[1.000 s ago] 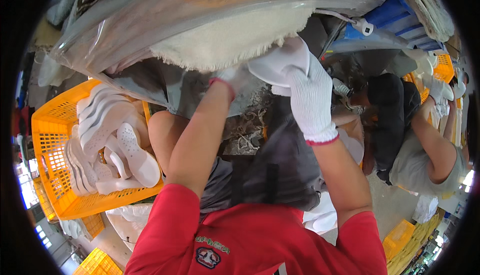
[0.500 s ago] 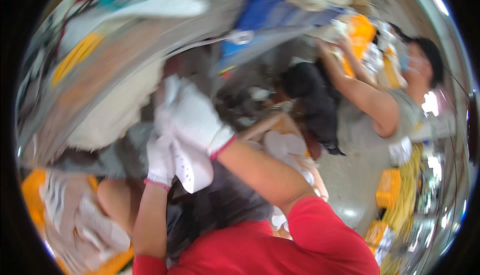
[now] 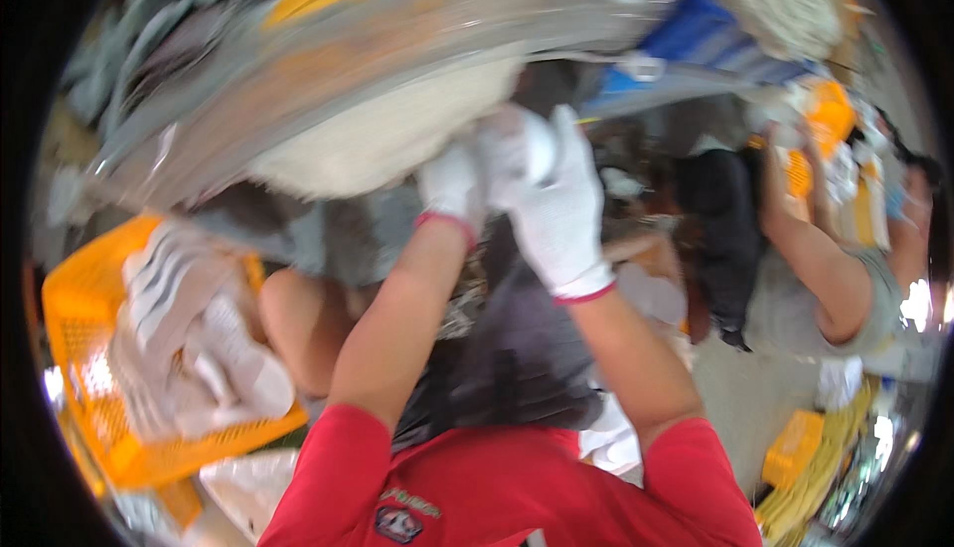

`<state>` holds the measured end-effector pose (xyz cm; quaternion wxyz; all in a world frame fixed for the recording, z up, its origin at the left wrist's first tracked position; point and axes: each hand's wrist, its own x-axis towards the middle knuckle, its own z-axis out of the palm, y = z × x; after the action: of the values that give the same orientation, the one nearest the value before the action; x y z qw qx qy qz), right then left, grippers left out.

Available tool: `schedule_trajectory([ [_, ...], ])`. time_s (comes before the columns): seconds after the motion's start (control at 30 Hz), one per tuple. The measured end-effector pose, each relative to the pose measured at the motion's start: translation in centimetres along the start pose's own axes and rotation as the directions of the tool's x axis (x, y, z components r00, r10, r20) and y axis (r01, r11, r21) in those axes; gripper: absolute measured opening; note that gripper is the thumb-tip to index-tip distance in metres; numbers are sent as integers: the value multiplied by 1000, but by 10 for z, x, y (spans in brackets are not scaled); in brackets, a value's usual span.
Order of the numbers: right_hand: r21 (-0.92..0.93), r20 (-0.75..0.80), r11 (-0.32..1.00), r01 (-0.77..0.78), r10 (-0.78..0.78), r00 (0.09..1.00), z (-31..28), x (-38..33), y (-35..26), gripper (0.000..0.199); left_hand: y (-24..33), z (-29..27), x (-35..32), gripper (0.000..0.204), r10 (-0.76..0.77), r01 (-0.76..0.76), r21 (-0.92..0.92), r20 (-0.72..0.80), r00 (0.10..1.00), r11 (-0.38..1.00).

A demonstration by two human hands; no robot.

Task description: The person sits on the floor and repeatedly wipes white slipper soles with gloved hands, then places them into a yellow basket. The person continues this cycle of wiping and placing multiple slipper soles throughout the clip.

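Observation:
Both my hands wear white knit gloves with pink cuffs and meet in front of me at the edge of the bench. Between them is a white shoe (image 3: 537,150), blurred and mostly covered by the gloves. My left hand (image 3: 452,189) closes on its left side, beside the pale cloth (image 3: 378,140) that hangs at the bench edge. My right hand (image 3: 564,214) grips it from the right, with one or more fingers pointing up. Motion blur hides the exact finger positions.
An orange crate (image 3: 84,348) at my left holds several white shoes (image 3: 214,348), some with dark stripes. A plastic-covered bench (image 3: 328,60) runs across the far side. At the right a co-worker (image 3: 820,279) handles orange and white items near a black bag-like shape (image 3: 720,239).
My view has turned left, so the bench and co-worker shift right. The shoe has moved up and away from my body, and its perforated toe no longer shows clearly.

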<state>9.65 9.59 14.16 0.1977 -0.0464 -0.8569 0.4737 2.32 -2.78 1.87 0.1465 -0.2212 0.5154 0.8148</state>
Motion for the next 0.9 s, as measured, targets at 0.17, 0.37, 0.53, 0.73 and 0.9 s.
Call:
schedule_trajectory([
  [0.17,-157,183,955,253,-224,957,16,31,40,50,41,-80,5,58,204,-135,844,31,978,520],
  [0.37,-496,413,515,699,-568,712,40,72,66,22,49,-94,-89,59,117,-205,720,170,978,663],
  [0.53,124,370,964,-236,175,912,11,24,-25,56,15,-20,-86,49,172,-192,216,106,979,957],
  [0.73,-471,693,374,799,-404,597,-48,-27,-21,52,26,-10,-53,43,59,-54,-37,172,983,998],
  [0.9,-261,656,480,838,-548,519,-25,-62,-3,55,11,-49,-103,70,93,207,-630,408,908,748],
])
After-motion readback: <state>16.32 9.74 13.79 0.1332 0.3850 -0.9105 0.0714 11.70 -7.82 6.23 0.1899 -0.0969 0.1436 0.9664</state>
